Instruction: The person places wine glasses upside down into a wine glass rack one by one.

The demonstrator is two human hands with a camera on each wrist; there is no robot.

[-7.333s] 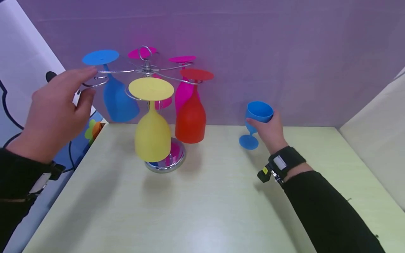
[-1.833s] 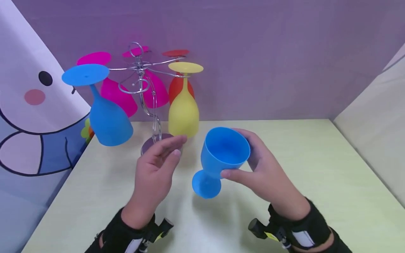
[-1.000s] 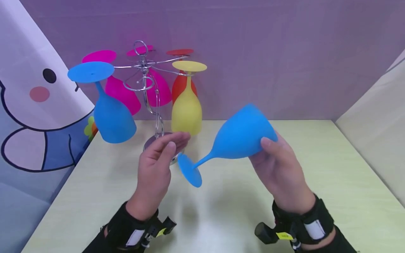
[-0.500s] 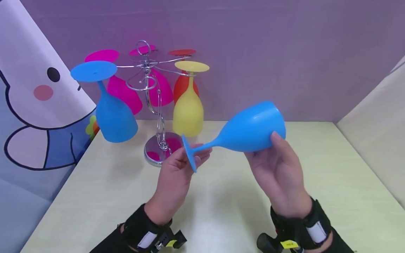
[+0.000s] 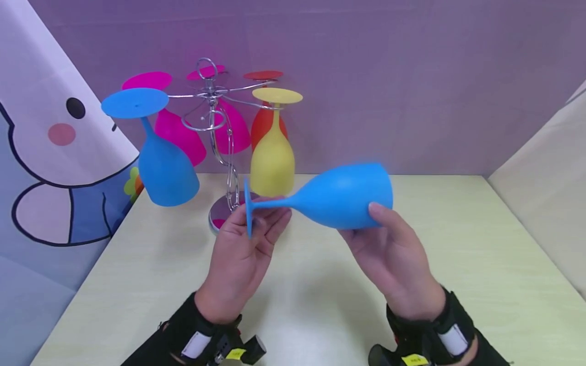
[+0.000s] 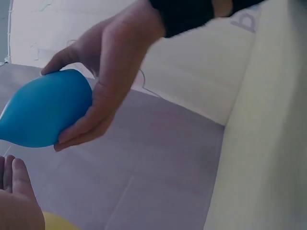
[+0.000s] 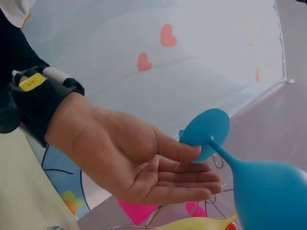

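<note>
A blue plastic goblet [image 5: 339, 198] lies sideways in the air above the table, its foot to the left and its bowl to the right. My right hand [image 5: 396, 259] grips the bowl near the rim, thumb on the near side, as the left wrist view also shows. Beside the foot, my left hand [image 5: 235, 264] has its palm turned up and fingers fairly straight; in the right wrist view its thumb [image 7: 180, 149] is right at the foot. Behind stands a chrome glass rack [image 5: 210, 90], with an unoccupied wire loop facing front.
Upside down on the rack hang another blue goblet [image 5: 167, 173], a yellow goblet [image 5: 272, 157], a red goblet [image 5: 263, 127] and two pink goblets, one left [image 5: 178, 137] and one behind [image 5: 235, 132]. A purple backdrop [image 5: 389, 86] rises behind the pale table [image 5: 458, 244].
The rack has turned since the oldest frame. My right hand has brought the blue goblet to the middle and tipped it from upright to level. My left hand has moved from the rack to its foot.
</note>
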